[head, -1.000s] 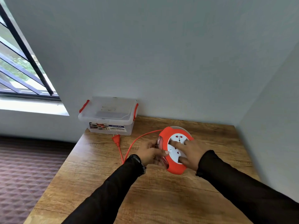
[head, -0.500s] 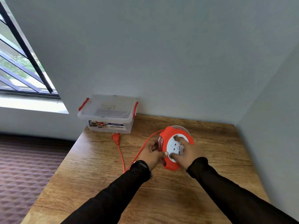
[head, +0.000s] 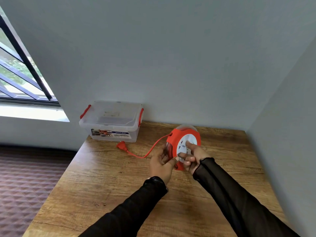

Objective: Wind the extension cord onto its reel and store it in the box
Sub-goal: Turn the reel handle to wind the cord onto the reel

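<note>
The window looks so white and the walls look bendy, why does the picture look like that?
In the head view, daylight floods the window sill so it washes out to plain white, while the table stays evenly lit; the wide-angle lens bends the wall edge and window bars into slants; the left hand and right hand on the reel look a little soft.
</note>
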Available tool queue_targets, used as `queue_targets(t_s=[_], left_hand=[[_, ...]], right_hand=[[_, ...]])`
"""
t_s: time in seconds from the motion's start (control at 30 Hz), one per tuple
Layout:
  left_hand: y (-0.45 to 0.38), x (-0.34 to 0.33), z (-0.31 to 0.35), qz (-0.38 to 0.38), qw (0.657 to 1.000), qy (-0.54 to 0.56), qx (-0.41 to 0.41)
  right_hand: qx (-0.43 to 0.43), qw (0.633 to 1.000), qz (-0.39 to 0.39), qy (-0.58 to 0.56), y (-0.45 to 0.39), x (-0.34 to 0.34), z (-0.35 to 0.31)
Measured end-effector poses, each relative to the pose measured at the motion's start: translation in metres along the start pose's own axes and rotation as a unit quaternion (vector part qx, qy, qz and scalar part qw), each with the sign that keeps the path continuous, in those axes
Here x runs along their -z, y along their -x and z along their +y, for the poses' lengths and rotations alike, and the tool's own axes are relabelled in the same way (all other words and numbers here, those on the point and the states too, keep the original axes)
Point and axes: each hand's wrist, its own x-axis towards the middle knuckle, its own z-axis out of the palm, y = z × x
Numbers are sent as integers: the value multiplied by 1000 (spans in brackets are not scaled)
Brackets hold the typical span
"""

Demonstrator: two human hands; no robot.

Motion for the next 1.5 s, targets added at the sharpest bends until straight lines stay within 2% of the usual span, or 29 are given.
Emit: queue_targets(t_s=[0.03,0.1,0.13,0.17,0.2,0.23,0.27,0.3,0.33,0.37,0.4,0.47,0.63,0.7,0.8,0.93,1.0,1.1,1.17,1.23,1.37,1.5], left_hand=[[-2,4,1,-4,1000,1,4],[-7,14,8,-15,1000,0,23],[-10,20,14,-23,999,0,36],[-13,27,19,-30,998,-2,49],[-18,32,25,-38,998,-11,58],[-22,38,32,-48,997,-23,63],[-26,41,38,-58,995,-37,65],[-29,44,44,-71,994,-53,67],[-33,47,49,-87,991,-73,68],[-35,48,54,-105,987,-95,69],[-37,48,58,-125,982,-120,68],[-37,47,63,-162,972,-158,68],[-36,45,59,-183,963,-181,76],[-36,45,56,-194,959,-193,80],[-37,47,56,-203,956,-195,85],[-37,48,55,-217,953,-193,88],[-36,45,54,-213,957,-178,85],[-36,39,51,-181,970,-145,69],[-36,35,48,-159,977,-127,59],[-35,31,45,-143,982,-110,46],[-30,22,41,-129,989,-61,22],[-28,15,32,-90,995,-42,6]], right_hand=[[-1,1000,-15,18,5,0,-1],[20,991,-25,127,16,5,-2],[61,975,-13,212,18,10,-4],[132,940,6,315,19,17,-6],[229,867,35,441,19,25,-9],[338,746,53,572,20,34,-12],[438,603,37,665,20,39,-17],[504,482,-5,716,20,42,-22],[528,396,-50,750,20,42,-27],[509,342,-79,786,22,38,-31],[472,313,-89,819,23,33,-34],[409,281,-98,863,24,25,-35],[362,259,-102,890,19,19,-25],[354,233,-89,901,11,20,-18],[385,199,-64,899,7,21,-11],[421,195,-64,884,12,18,-14],[424,168,-82,886,19,15,-21],[459,165,-41,872,17,14,-32],[458,193,-16,867,19,11,-33],[448,239,15,862,13,14,-30],[400,389,65,827,13,13,-26],[377,546,100,742,12,9,-16]])
